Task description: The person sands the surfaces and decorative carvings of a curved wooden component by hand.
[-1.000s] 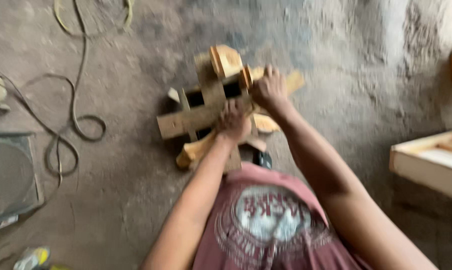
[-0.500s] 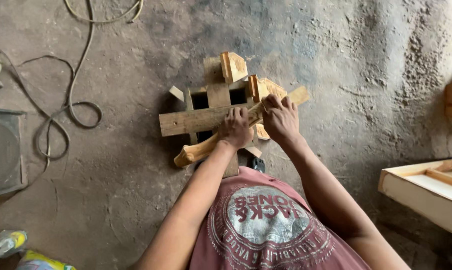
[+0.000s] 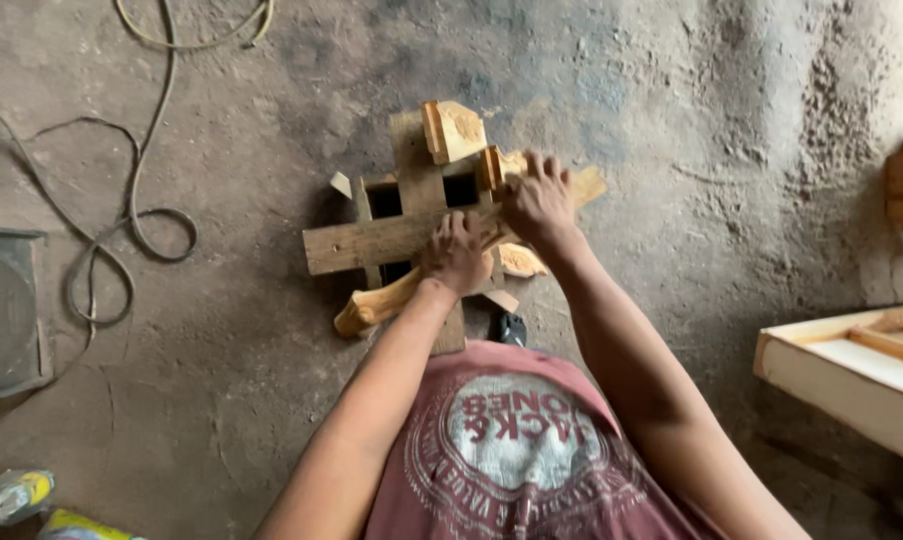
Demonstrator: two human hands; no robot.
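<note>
Wooden and stiff, the curved stick (image 3: 392,295) is lying across a rough frame (image 3: 372,240) on the dusty floor (image 3: 672,120). Both hands are pressing down: the left hand (image 3: 455,255) is gripping the stick, the right hand (image 3: 539,205) is resting flat, fingers spread, on its far end. It looks light, rigid, best held mid-length.

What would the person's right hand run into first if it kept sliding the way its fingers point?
Probably the small wooden block lying just beyond the right hand, atop the wooden frame; depth is unclear, so it may slip past.
</note>
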